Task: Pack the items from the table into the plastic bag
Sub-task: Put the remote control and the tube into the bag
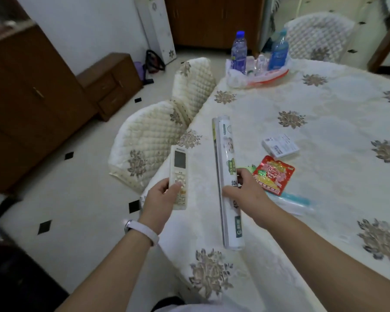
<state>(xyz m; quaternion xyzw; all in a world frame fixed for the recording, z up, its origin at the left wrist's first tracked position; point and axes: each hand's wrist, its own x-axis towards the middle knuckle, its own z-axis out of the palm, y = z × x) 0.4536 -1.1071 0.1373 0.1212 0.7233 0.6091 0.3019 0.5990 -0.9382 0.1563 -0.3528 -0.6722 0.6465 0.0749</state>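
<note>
My left hand (161,198) grips a white remote control (178,174) with a small screen, held over the table's left edge. My right hand (245,191) is closed around a long white roll of wrap (226,154) in printed packaging, lifted lengthwise above the tablecloth. A red snack packet (275,173) lies just right of my right hand, with a green item partly hidden under it. A small white box (280,145) lies beyond it. A clear plastic bag with a blue strip (295,200) lies flat beside my right wrist.
The table (324,104) has a cream floral cloth. At its far end two water bottles (239,52) (278,50) stand in a tray lined with plastic (252,78). Two quilted chairs (144,143) stand at the left, and another one (318,34) behind. Brown cabinets (32,93) line the left wall.
</note>
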